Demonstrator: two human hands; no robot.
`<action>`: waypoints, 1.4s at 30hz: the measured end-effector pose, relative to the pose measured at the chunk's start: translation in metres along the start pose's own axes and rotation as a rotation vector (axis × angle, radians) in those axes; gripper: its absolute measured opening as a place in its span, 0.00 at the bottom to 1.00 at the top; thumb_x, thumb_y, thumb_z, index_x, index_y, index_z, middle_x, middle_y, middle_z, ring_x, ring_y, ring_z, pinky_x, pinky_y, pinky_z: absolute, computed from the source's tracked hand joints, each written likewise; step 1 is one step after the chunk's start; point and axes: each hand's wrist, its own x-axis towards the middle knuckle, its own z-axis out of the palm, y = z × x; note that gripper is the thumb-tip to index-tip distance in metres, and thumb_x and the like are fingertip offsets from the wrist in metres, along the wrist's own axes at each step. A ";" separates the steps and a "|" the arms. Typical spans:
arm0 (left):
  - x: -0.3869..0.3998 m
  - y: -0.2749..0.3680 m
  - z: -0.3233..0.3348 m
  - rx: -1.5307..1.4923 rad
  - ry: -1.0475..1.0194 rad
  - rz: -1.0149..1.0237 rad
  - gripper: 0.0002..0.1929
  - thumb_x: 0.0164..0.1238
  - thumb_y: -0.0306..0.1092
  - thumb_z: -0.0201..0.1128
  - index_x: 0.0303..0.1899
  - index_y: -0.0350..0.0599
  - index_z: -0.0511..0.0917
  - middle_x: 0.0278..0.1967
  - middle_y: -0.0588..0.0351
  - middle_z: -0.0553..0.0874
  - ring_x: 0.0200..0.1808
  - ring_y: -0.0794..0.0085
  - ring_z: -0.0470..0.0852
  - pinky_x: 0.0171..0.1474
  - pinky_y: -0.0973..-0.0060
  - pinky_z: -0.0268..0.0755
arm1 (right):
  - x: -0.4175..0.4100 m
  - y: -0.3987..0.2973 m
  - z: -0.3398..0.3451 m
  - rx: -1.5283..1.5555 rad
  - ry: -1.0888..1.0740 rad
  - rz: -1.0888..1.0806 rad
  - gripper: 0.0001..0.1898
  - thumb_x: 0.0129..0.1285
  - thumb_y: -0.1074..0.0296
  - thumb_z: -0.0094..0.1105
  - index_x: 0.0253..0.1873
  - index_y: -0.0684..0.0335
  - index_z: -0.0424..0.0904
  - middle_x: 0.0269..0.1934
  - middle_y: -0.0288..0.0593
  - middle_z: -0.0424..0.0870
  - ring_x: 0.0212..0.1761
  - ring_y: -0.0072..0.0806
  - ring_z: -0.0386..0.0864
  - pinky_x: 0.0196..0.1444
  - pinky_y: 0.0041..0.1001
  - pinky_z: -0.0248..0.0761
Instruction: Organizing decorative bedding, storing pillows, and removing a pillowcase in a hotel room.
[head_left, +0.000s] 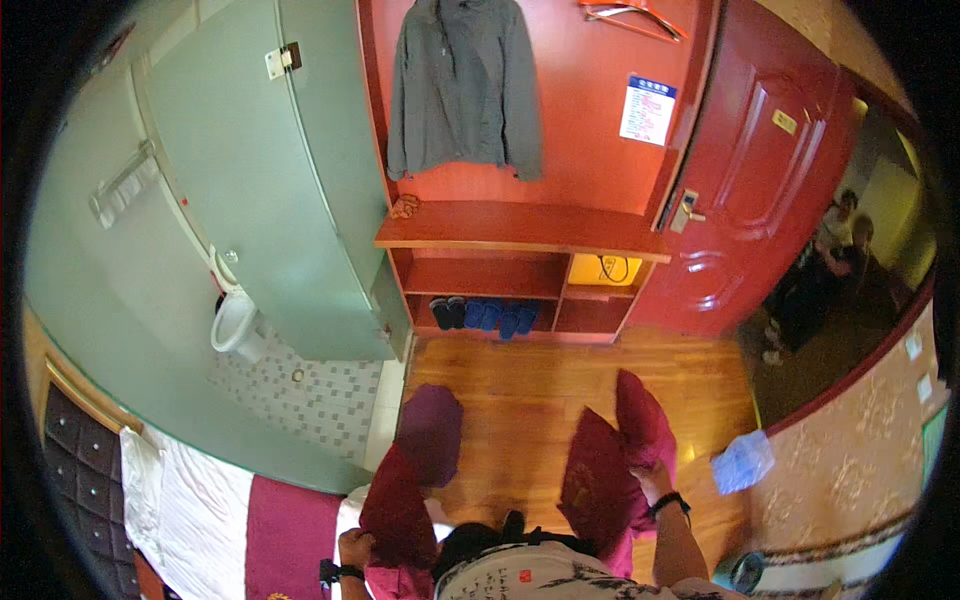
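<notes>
My left hand (356, 547) grips a maroon cushion (397, 510) at the lower left. A darker purple-maroon cushion (431, 427) hangs just beyond it; whether the same hand holds it, I cannot tell. On the other side, my right hand (654, 480) is closed on maroon fabric cushions. One of them, with a faint gold pattern (596, 472), hangs towards the middle, and another (645, 416) sticks out farther ahead. Both hands are low and apart, either side of my body, above the wood floor (517, 405).
Ahead stand a red wardrobe shelf (517, 225), slippers (484, 315) and a hanging grey jacket (465, 90). A red door (750, 187) stands open; two people (844, 232) sit beyond. Left are a frosted glass door (247, 150), a toilet (234, 322) and a bed (199, 510). A blue plastic bag (742, 461) is right.
</notes>
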 end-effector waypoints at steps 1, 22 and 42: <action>0.014 0.017 0.008 -0.114 -0.022 -0.075 0.11 0.45 0.33 0.64 0.24 0.32 0.81 0.19 0.55 0.82 0.23 0.73 0.78 0.28 0.69 0.70 | 0.055 0.018 0.005 0.012 -0.075 -0.080 0.18 0.57 0.66 0.70 0.51 0.68 0.81 0.49 0.49 0.86 0.51 0.40 0.83 0.56 0.36 0.75; 0.393 0.145 0.144 0.132 -0.024 -0.243 0.19 0.46 0.46 0.63 0.37 0.45 0.88 0.35 0.39 0.88 0.41 0.46 0.87 0.49 0.53 0.78 | 0.720 -0.530 0.144 0.847 -0.303 -0.113 0.24 0.61 0.62 0.64 0.61 0.63 0.75 0.57 0.46 0.79 0.58 0.41 0.76 0.64 0.39 0.69; 0.618 0.498 0.278 -0.773 0.464 -0.207 0.25 0.75 0.52 0.57 0.56 0.35 0.77 0.50 0.54 0.84 0.50 0.71 0.80 0.54 0.71 0.72 | 0.903 -0.488 0.179 0.291 -0.220 -0.252 0.29 0.68 0.51 0.60 0.65 0.66 0.74 0.63 0.52 0.78 0.64 0.44 0.75 0.66 0.37 0.66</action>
